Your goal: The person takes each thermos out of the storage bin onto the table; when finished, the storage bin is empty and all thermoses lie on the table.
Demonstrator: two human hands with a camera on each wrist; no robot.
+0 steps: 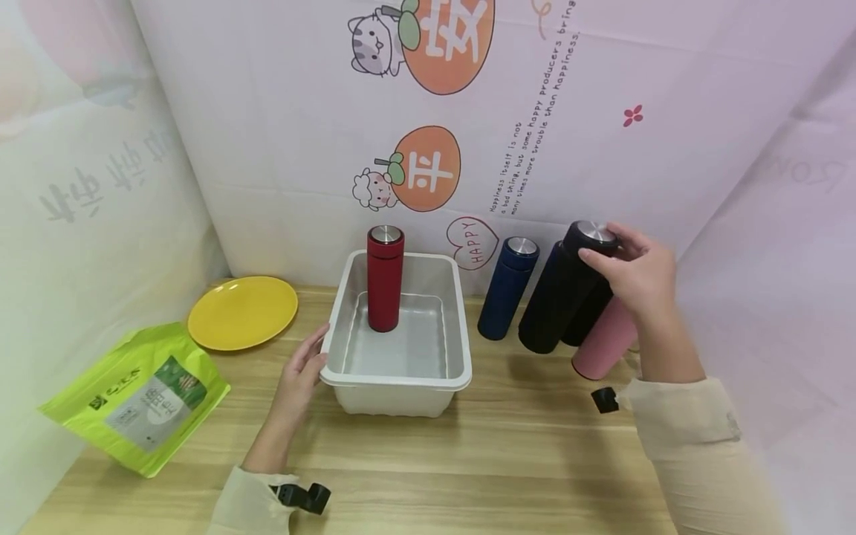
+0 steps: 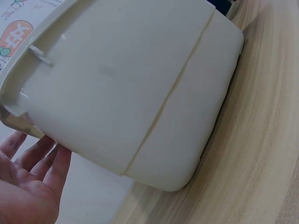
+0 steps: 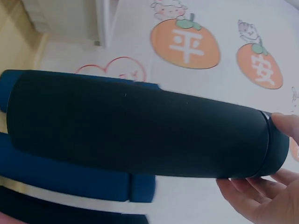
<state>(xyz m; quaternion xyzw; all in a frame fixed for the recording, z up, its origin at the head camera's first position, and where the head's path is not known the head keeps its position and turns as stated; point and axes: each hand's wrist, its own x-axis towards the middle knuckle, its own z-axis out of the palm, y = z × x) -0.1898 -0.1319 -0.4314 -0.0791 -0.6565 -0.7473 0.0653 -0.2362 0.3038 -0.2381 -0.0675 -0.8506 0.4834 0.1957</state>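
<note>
My right hand (image 1: 638, 275) grips a black thermos flask (image 1: 565, 290) around its silver-topped lid, thumb on one side and fingers on the other. The flask leans, and whether its base touches the table cannot be told. A blue flask (image 1: 508, 290) stands to its left; another blue flask (image 3: 84, 172), mostly hidden in the head view, is close behind it. A second black flask (image 1: 588, 316) and a pink flask (image 1: 607, 342) are at the right. My left hand (image 1: 299, 379) touches the left rim of a pale grey bin (image 1: 394, 401) with fairly straight fingers. Inside the bin, a red flask (image 1: 385, 286) stands upright.
A yellow plate (image 1: 242, 313) lies at the back left of the wooden table (image 1: 414, 468). In front of it is a bright green pouch (image 1: 143, 401). Printed cloth walls (image 1: 301, 148) enclose the table at the back and both sides.
</note>
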